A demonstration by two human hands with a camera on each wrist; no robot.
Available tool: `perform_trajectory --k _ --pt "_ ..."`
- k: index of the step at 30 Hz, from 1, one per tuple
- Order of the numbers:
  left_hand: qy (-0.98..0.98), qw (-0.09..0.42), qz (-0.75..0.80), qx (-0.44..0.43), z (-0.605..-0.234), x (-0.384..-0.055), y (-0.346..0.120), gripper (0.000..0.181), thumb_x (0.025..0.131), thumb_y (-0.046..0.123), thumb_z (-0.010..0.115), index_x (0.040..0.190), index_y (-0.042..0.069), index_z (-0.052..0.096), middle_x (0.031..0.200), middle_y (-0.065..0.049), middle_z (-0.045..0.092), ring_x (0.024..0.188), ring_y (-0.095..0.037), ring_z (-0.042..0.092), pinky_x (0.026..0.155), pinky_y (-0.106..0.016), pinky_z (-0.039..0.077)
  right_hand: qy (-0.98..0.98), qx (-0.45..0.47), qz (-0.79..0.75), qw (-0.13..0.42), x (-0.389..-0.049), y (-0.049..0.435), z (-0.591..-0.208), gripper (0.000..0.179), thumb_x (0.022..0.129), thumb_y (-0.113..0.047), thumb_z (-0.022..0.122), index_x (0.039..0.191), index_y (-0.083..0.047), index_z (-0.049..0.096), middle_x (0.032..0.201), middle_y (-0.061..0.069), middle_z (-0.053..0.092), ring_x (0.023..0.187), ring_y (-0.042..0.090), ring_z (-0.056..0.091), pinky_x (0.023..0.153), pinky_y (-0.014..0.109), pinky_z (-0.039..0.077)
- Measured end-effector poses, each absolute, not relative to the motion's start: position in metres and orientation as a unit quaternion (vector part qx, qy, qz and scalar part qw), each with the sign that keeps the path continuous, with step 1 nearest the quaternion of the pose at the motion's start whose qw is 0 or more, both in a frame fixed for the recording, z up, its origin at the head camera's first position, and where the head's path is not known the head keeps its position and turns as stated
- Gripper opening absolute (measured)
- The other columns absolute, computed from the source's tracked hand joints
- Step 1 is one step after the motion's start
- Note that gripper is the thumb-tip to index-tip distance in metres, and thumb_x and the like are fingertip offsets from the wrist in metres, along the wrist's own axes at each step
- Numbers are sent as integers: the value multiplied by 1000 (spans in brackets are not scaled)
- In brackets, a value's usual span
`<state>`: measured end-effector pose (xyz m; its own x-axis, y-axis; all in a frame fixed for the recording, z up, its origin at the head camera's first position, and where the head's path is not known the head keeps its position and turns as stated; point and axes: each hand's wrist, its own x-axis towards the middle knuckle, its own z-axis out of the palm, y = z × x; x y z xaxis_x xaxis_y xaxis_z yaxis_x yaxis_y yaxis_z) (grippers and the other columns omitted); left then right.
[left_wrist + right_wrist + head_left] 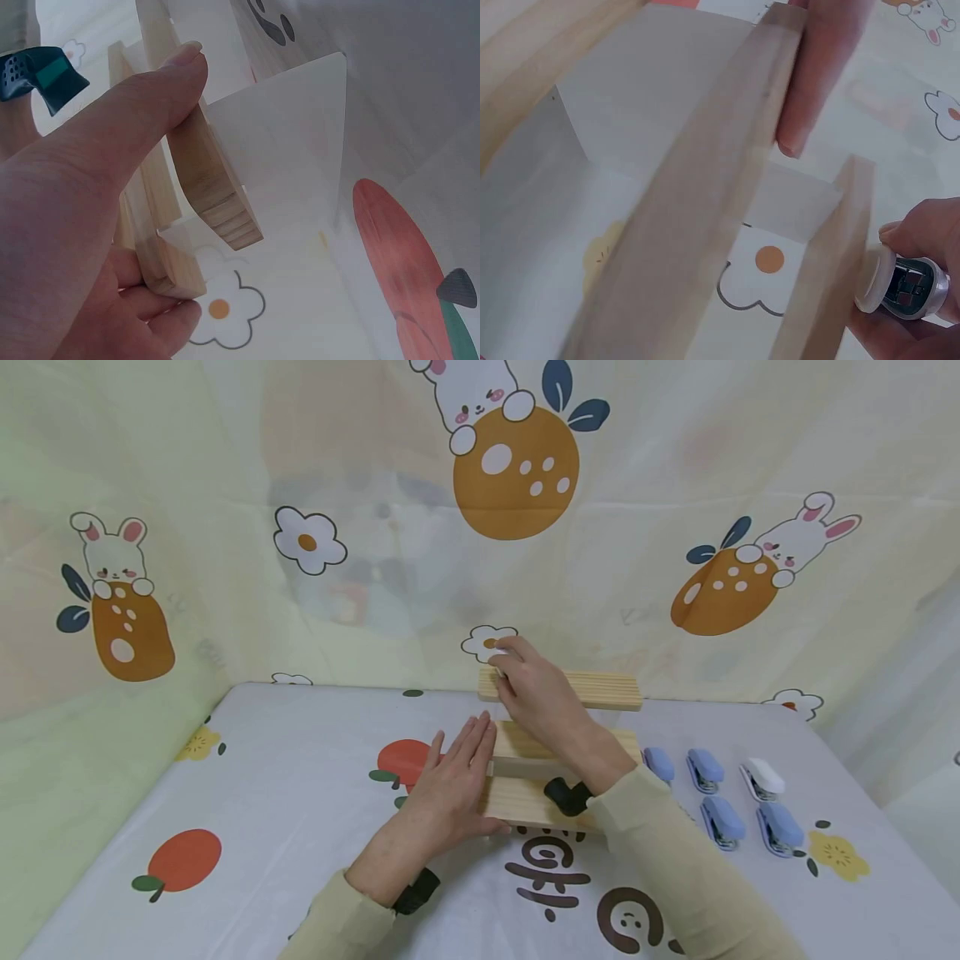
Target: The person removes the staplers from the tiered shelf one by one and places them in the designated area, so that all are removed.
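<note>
A tiered wooden rack with pale translucent side panels stands in front of me. My left hand rests against its left end, fingers stretched along the side and thumb at the front plank. In the left wrist view the thumb lies on the front plank, with fingertips at the end of the plank behind. My right hand reaches over to the rearmost plank. Between its thumb and fingers it holds a small white stapler, close against that plank's edge in the right wrist view.
Right of the rack, several small blue staplers and one white stapler stand on the printed tablecloth. A patterned curtain rises directly behind the table.
</note>
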<state>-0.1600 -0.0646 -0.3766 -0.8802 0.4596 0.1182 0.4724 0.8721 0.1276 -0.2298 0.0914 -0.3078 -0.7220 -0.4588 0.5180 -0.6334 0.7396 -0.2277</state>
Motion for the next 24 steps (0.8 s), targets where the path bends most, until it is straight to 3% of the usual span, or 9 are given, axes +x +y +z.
perform_trajectory --k 11,24 --pt "-968 37 -76 -236 -376 -160 -64 128 66 60 84 159 7 15 168 -8 13 156 -23 13 124 -54 17 -901 299 199 245 -224 104 -302 23 93 0 63 115 6 68 134 21 57 99 28 70 81 36 59" --pt "-968 35 -85 -234 -377 -161 -63 129 65 59 85 159 7 14 168 -8 13 155 -23 13 124 -54 17 -892 299 210 264 -216 118 -303 21 92 0 63 111 5 69 131 19 59 86 25 69 73 37 58"
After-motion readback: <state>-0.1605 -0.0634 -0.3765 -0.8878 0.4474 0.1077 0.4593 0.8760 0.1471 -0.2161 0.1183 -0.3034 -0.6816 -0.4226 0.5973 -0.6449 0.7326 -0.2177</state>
